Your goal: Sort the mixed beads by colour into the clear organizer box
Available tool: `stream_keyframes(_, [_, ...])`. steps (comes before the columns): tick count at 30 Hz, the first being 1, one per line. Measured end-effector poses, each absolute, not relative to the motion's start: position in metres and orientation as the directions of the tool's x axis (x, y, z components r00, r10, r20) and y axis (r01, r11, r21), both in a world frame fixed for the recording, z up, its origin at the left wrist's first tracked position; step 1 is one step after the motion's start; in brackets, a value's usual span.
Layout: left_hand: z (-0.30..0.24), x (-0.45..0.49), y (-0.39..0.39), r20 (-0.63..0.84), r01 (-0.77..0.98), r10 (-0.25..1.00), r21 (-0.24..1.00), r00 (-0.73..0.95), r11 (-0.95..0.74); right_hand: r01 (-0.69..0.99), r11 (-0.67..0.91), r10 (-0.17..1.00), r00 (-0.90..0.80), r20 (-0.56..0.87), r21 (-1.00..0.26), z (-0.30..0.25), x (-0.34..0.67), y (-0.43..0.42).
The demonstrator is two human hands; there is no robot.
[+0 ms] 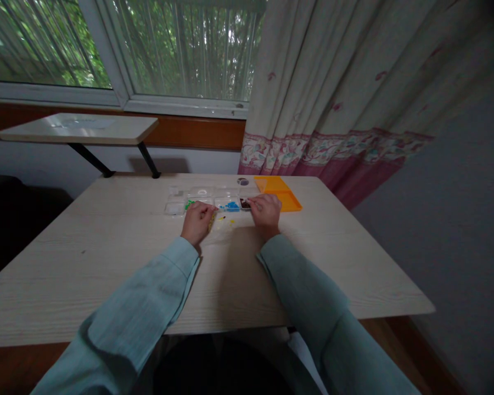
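Both my hands rest at the far middle of a pale wooden table (107, 263). My left hand (197, 221) is curled, its fingers pinched on a small yellowish thing beside it. My right hand (267, 213) is curled too, its fingertips at the dark compartment of a clear compartment box (201, 193). The box holds green beads (188, 204), blue beads (231, 206) and dark beads (244, 203). A few yellow beads (226, 219) lie loose on the table between my hands.
An orange lid or tray (282, 192) lies just right of the box. A small dark round thing (242, 181) sits behind it. A white shelf on black brackets (82, 129) hangs under the window. A curtain (354, 99) hangs at the right.
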State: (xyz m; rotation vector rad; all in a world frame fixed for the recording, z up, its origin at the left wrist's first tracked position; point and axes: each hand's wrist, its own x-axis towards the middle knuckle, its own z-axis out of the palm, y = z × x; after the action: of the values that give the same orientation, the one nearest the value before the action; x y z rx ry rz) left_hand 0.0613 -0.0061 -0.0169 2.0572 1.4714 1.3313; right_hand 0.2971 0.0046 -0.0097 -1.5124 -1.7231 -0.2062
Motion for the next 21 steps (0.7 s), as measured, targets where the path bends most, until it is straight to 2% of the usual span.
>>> stream_keyframes(3, [-0.017, 0.06, -0.006, 0.523, 0.654, 0.849, 0.62, 0.068, -0.434, 0.893, 0.217, 0.782, 0.081, 0.618, -0.393, -0.015, 0.303, 0.008])
stream_keyframes(8, [-0.012, 0.063, -0.012, 0.51, 0.724, 0.852, 0.543, 0.118, -0.425, 0.896, 0.223, 0.798, 0.059, 0.6, -0.385, -0.017, 0.299, 0.008])
stream_keyframes(21, [-0.009, 0.076, -0.018, 0.496, 0.785, 0.837, 0.412, 0.233, -0.463, 0.901, 0.231, 0.785, 0.05, 0.618, -0.367, -0.02, 0.294, 0.01])
